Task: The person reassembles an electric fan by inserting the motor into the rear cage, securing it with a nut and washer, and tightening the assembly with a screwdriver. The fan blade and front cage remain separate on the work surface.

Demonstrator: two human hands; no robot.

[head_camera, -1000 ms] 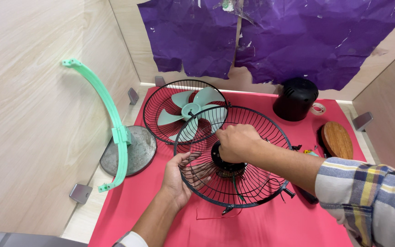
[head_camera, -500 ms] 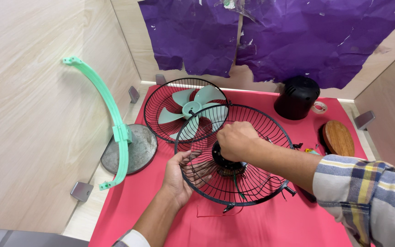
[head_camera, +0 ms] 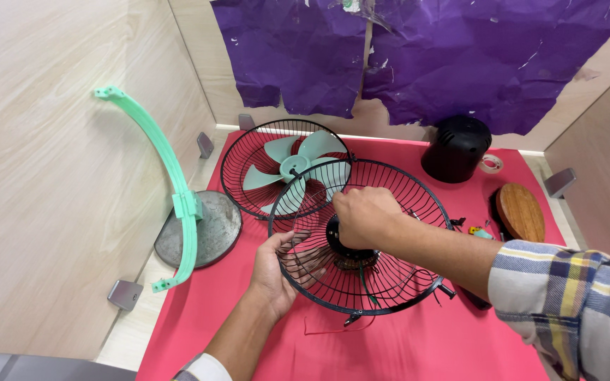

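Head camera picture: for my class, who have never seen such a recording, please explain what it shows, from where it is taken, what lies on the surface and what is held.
The camera sits on a person's head and looks down at their bare hands. The left hand grips the rim of a black wire fan guard; the right hand rests on its black hub. On the red mat lie another guard with mint blades, a black motor housing, a wooden oval piece and a green curved arm on a round base.

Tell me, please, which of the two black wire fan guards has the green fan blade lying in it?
The far fan guard, untouched near the back wall, holds the green blade; both hands grip the nearer guard.
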